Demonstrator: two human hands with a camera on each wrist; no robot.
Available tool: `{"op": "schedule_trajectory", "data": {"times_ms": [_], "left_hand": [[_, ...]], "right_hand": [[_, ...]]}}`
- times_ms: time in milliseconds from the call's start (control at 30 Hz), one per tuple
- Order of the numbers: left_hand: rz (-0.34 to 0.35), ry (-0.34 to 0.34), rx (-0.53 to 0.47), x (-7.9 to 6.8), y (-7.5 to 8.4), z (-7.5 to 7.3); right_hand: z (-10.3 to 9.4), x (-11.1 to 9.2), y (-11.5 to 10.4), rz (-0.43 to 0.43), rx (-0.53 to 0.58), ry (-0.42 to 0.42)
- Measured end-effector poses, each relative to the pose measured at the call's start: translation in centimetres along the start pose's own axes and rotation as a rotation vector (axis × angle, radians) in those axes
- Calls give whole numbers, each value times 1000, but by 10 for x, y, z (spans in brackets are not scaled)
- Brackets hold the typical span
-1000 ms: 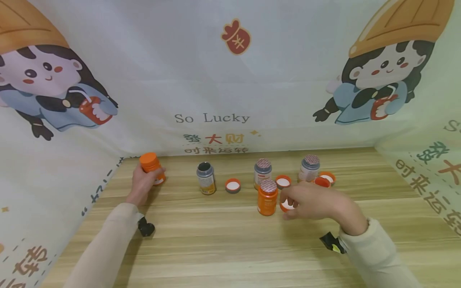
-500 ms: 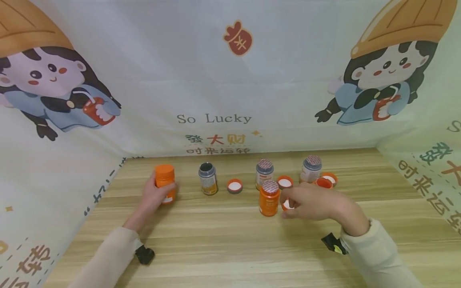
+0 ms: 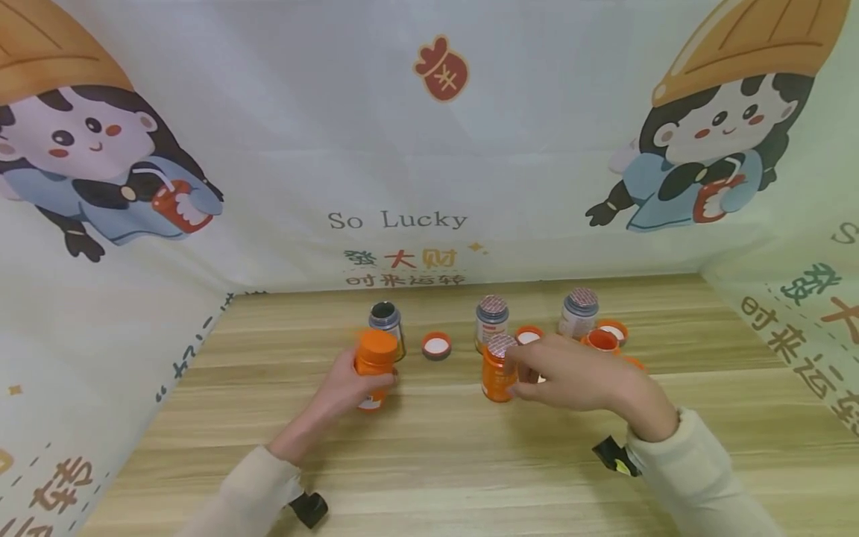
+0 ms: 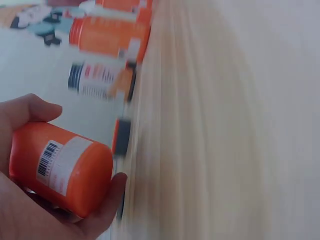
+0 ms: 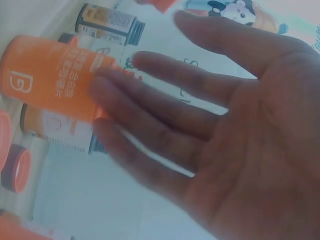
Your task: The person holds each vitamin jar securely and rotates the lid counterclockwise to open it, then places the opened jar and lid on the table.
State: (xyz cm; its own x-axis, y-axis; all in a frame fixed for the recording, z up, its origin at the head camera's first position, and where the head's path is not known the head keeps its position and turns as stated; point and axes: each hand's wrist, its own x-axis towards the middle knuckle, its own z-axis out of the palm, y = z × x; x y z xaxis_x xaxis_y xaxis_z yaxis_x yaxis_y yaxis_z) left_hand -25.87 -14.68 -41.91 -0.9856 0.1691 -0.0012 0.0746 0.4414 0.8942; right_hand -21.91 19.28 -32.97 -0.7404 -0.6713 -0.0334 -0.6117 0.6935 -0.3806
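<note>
My left hand grips an orange bottle with its orange cap on, fingers and thumb around its side. In the left wrist view, a barcode label shows on this bottle, which is raised above the table. Another orange bottle, topped by a patterned foil seal, stands by my right hand. The right wrist view shows that hand's fingers loosely extended, the tips overlapping the foil-sealed bottle; whether they touch it I cannot tell. Behind the left-hand bottle stands an uncapped grey-necked bottle.
Two foil-sealed grey-necked bottles stand at the back. An upturned cap lies between bottles; another cap lies farther right. Partly behind my right hand shows an orange open rim. A printed cloth wall borders the wooden table.
My left hand has carried the capped orange bottle rightward and nearer, in front of the uncapped grey-necked bottle. My right hand has shifted slightly left toward the foil-sealed orange bottle.
</note>
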Motion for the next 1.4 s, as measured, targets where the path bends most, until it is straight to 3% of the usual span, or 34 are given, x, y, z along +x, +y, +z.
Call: {"op": "schedule_trajectory", "data": {"times_ms": [200, 467, 667, 833, 967, 1100, 1200, 1300, 1400], "left_hand": [[-5, -123, -27, -6, 15, 28], [50, -318, -5, -10, 34, 57], [91, -358, -20, -14, 41, 75], [109, -348, 16, -20, 42, 80], [136, -374, 65, -21, 42, 82], [162, -386, 177, -22, 45, 82], [177, -393, 227, -21, 45, 82], [172, -424, 185, -19, 44, 81], [121, -516, 37, -18, 41, 81]], "right_hand": [[8, 7, -8, 13, 13, 86], [32, 23, -21, 126, 115, 98], [47, 33, -26, 175, 107, 149], [56, 38, -30, 249, 112, 233], [64, 41, -34, 356, 96, 280], [68, 41, -36, 455, 18, 283], [68, 41, -35, 460, -43, 264], [68, 41, -33, 430, -63, 253], [69, 42, -33, 398, -67, 244]]}}
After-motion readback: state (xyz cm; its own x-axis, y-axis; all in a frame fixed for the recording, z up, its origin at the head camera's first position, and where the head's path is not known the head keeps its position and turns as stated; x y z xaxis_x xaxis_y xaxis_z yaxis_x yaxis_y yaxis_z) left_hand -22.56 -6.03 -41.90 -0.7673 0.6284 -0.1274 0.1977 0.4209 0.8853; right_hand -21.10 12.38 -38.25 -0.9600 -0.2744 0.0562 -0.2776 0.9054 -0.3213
